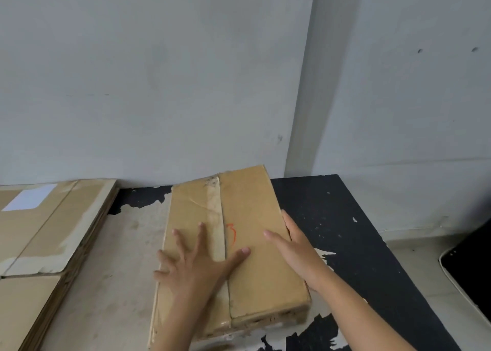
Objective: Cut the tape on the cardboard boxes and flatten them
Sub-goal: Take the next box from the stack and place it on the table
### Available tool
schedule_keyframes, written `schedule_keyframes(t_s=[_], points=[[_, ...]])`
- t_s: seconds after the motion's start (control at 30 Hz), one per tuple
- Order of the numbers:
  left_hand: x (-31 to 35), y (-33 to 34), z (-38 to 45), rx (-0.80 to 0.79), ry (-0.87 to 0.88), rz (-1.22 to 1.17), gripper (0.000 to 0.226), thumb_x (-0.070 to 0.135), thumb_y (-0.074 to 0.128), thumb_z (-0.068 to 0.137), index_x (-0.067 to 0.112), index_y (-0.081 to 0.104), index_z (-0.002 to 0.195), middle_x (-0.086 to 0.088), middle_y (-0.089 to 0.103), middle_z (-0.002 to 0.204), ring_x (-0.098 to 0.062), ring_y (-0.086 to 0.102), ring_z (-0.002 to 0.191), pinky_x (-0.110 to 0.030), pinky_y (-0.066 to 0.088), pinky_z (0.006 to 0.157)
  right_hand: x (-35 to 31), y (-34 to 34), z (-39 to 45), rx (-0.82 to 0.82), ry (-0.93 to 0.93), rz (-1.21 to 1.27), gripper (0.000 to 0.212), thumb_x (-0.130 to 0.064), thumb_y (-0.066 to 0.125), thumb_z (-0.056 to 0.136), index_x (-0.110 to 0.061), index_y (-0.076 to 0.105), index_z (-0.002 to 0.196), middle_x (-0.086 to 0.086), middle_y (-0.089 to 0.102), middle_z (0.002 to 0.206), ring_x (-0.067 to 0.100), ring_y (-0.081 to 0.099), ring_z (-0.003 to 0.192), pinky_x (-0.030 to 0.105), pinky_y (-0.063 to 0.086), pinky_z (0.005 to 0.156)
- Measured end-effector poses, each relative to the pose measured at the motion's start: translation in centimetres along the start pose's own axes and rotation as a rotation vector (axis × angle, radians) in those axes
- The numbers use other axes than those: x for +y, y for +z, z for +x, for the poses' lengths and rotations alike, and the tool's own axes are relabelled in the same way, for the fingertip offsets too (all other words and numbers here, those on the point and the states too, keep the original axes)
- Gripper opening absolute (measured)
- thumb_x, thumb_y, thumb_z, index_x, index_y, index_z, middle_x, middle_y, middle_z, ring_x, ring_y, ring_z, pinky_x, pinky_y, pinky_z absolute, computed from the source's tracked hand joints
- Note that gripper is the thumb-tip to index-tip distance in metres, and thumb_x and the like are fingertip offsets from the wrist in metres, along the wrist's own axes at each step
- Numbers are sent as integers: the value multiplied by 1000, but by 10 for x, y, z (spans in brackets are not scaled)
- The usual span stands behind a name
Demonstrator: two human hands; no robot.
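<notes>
Both hands lie open on the taped box [249, 217]: left hand [196, 265] flat atop, right hand [295, 247] along its edge.

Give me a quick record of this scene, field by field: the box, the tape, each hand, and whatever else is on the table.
box: cardboard box lying on the table, red mark on top
tape: strip along the centre seam; whether it is cut, cannot tell
left hand: left hand flat on the box top, fingers spread across the seam
right hand: right hand at the box's right edge, fingers straight
beside: stack of flattened cardboard at the left, white label on top
</notes>
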State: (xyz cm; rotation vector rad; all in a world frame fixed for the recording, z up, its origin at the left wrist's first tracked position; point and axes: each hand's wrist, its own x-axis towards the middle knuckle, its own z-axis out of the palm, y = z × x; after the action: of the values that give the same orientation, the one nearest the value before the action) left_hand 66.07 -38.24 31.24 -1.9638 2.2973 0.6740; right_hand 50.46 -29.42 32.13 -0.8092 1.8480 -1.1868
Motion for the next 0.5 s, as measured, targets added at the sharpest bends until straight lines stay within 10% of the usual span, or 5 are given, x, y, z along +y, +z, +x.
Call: schedule_keyframes(t_s=[0.17,0.37,0.5], points=[[-45,-18,14,20,-21,-282,132,104,23,22,54,7,143,5,-3,157,-35,6,142,-58,12,110,-18,-6,11,-18,-46,137,51,-41,48,92,-29,36,140,-9,49,133,9,49,118,30,39,100],[-68,-27,12,51,95,-441,119,99,24,30,55,15,140,3,9,158,-28,7,144,-57,6,113,15,13,6,-139,216,134,95,-81,57,56,-26,43,132,-4,62,117,16,60,103,34,46,88],[-46,-34,4,-40,262,-648,89,86,24,48,63,7,132,7,2,158,-21,-4,145,-58,-4,113,0,13,3,-20,121,112,96,-74,63,54,-23,43,133,-3,62,115,15,62,98,31,51,81]])
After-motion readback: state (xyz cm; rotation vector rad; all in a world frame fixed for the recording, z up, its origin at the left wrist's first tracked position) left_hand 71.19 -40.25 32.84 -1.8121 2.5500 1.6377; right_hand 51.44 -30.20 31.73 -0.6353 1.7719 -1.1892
